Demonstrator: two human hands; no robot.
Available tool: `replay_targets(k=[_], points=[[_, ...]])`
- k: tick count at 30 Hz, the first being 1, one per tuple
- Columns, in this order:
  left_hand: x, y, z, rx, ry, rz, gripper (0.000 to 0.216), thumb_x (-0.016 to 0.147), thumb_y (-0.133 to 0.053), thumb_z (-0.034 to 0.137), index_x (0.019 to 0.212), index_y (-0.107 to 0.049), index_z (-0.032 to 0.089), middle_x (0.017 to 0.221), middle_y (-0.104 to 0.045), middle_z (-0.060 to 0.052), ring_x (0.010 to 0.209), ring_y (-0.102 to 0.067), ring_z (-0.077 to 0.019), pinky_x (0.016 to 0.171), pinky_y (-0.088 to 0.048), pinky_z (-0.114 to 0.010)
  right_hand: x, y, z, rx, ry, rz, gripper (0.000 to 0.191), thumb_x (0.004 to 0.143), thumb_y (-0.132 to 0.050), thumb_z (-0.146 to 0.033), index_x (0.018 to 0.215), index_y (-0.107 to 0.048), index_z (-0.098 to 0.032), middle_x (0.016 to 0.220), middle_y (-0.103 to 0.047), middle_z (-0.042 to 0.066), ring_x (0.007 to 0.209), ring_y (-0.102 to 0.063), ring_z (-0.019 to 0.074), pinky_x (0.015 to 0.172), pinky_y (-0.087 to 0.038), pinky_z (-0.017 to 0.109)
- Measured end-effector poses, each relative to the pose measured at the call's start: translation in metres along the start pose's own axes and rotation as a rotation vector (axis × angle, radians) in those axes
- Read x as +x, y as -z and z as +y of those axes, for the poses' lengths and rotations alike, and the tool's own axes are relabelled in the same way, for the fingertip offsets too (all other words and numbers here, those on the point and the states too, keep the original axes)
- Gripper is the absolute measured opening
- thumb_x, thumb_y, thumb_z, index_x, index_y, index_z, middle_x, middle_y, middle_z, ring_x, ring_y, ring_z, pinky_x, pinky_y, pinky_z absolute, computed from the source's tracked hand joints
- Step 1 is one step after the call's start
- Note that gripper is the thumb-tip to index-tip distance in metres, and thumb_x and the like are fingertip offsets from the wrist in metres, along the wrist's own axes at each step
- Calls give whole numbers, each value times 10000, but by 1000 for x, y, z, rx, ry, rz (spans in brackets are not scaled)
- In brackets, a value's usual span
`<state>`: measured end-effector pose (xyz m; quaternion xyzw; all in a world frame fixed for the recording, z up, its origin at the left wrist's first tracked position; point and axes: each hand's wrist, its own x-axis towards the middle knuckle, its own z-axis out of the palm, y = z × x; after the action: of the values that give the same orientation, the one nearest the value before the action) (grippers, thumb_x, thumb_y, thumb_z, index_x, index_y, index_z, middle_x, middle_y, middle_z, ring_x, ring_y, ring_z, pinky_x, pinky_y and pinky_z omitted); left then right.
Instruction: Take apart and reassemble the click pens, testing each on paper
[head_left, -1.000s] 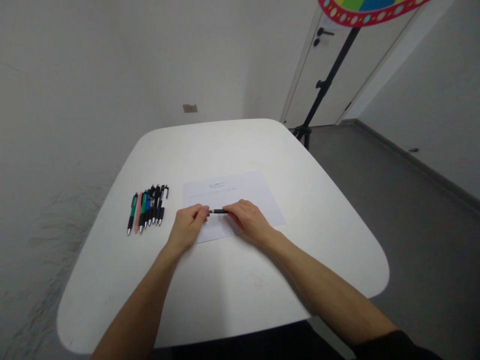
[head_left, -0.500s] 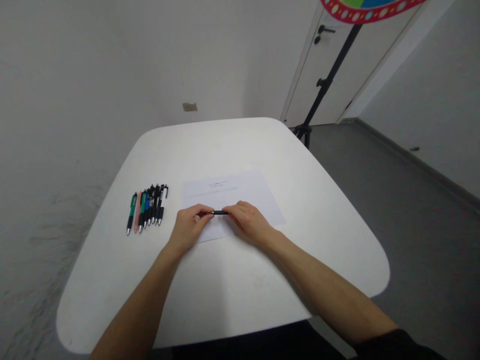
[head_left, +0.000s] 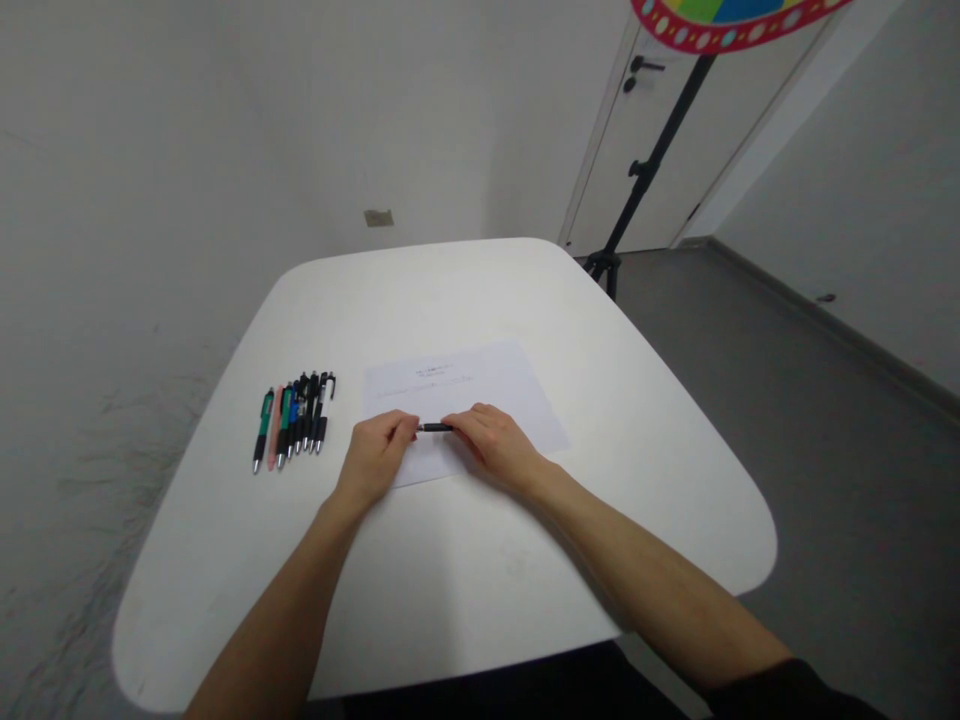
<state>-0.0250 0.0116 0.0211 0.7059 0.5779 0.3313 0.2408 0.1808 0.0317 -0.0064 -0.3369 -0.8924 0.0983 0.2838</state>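
Holds one black pen (head_left: 436, 428) lengthwise from left to right, silvery end leftward, over one paper sheet (head_left: 495, 380), in pinched fingers of left hand (head_left: 376, 450) and right hand (head_left: 496, 442).

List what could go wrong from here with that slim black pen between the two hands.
The slim black pen might slip, since the left hand and the right hand seem to pinch only its ends. If dropped, it could mark the white printed paper sheet beneath.
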Motion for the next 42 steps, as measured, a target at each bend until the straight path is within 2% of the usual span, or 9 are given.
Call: replay_targets(k=[2,9,14,19,25,30,34,36,42], points=[[0,1,1,36,-12,-32,371,899,-440,385,661,-642,183,636,-650,-8,633,-579,-148,648,-444,-276,0,0,0,-17,2,-2,224,934,-473,-116,1106,-612,-155,931,-719,99,822,-604,200,744,-460,331],[-1,-1,-2,-64,-87,7,132,786,-616,304,833,-681,199,776,-691,-5,705,-596,-149,718,-482,-275,-1,-2,2,-27,23,17,213,937,-464,-121,1093,-608,-137,914,-722,95,798,-593,199,725,-455,321],[-1,-2,-2,-75,-28,29,278,790,-626,360,1007,-665,192,828,-697,-8,684,-590,-145,686,-475,-276,-1,-2,1,-27,15,20,211,944,-455,-137,1092,-605,-161,914,-721,84,796,-595,192,730,-455,321],[0,-1,2,51,-11,-45,357,902,-437,383,684,-644,190,690,-665,-19,681,-593,-163,678,-438,-289,-1,-2,2,-22,20,6,217,939,-455,-118,1092,-605,-156,920,-721,90,804,-597,195,735,-455,325],[-1,-2,-2,-7,-84,-28,155,810,-580,315,871,-675,210,808,-682,-14,698,-570,-151,691,-460,-282,-2,-3,3,3,-5,2,227,934,-468,-119,1105,-608,-169,921,-716,94,814,-599,202,730,-453,333],[0,-3,-3,-43,-11,23,322,783,-626,369,1055,-647,197,872,-691,-21,712,-575,-155,690,-465,-288,-1,-2,2,-7,-6,0,215,940,-465,-134,1096,-611,-162,923,-719,90,809,-600,198,733,-456,331],[0,-1,1,36,11,-41,351,903,-436,414,766,-667,187,745,-683,-31,710,-595,-171,700,-444,-299,-1,-2,2,-16,-8,3,217,937,-469,-129,1094,-614,-167,927,-720,92,818,-604,199,745,-459,336],[1,0,2,71,-4,-67,367,905,-424,397,699,-651,195,718,-680,-31,710,-600,-177,707,-442,-302,-1,-3,2,-16,-12,-7,215,933,-478,-126,1092,-616,-170,922,-718,92,820,-606,200,742,-458,337],[0,-1,-3,-5,-75,-31,159,810,-584,318,875,-677,207,818,-693,-20,704,-582,-157,698,-470,-288,-2,-3,4,-5,-27,-17,225,919,-494,-102,1097,-611,-173,927,-716,87,822,-608,196,737,-455,328]])
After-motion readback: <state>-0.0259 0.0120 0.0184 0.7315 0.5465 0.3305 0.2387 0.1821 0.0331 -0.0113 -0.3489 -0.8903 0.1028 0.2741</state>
